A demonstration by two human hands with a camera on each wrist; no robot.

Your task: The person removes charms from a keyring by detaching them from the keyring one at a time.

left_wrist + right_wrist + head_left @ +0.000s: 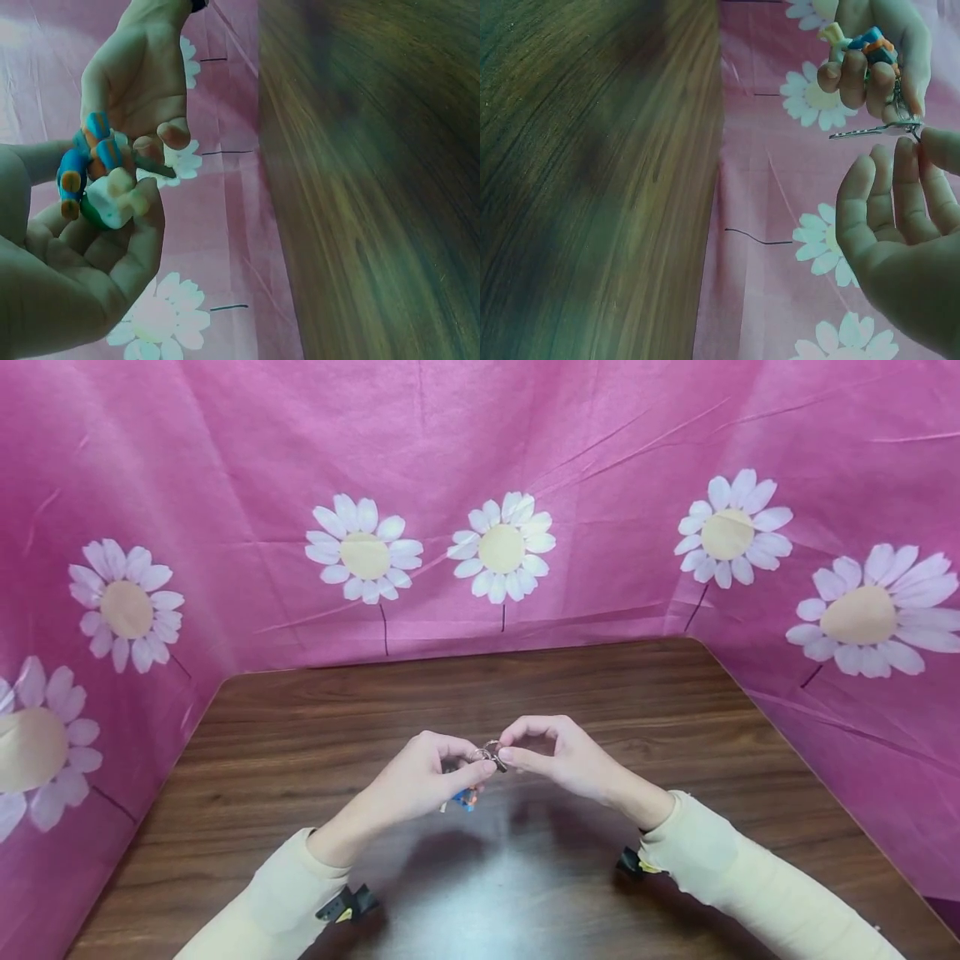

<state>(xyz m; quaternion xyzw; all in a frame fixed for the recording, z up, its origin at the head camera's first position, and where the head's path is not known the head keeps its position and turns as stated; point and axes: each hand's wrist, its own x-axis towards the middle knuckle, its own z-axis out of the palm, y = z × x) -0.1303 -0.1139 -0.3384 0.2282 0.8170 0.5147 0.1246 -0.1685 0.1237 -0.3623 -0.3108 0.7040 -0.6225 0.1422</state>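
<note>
Both hands meet over the middle of the table in the head view, on a keychain with a split metal key ring [483,753]. My left hand [423,777] pinches the ring between thumb and forefinger. Its other fingers curl by a dangling charm in blue and orange [465,797], which has pale and green parts [109,206] in the left wrist view. Opposite it, my right hand [566,760] pinches the other side of the ring with thumb and forefinger. A silver key [859,133] hangs on the ring, sticking out between the hands in the right wrist view.
Beneath the hands lies a brown wood-grain table [360,710]. A pink cloth [600,435] printed with white daisies stands round its back and sides. Dark straps [348,903] show under the cream sleeves [720,852].
</note>
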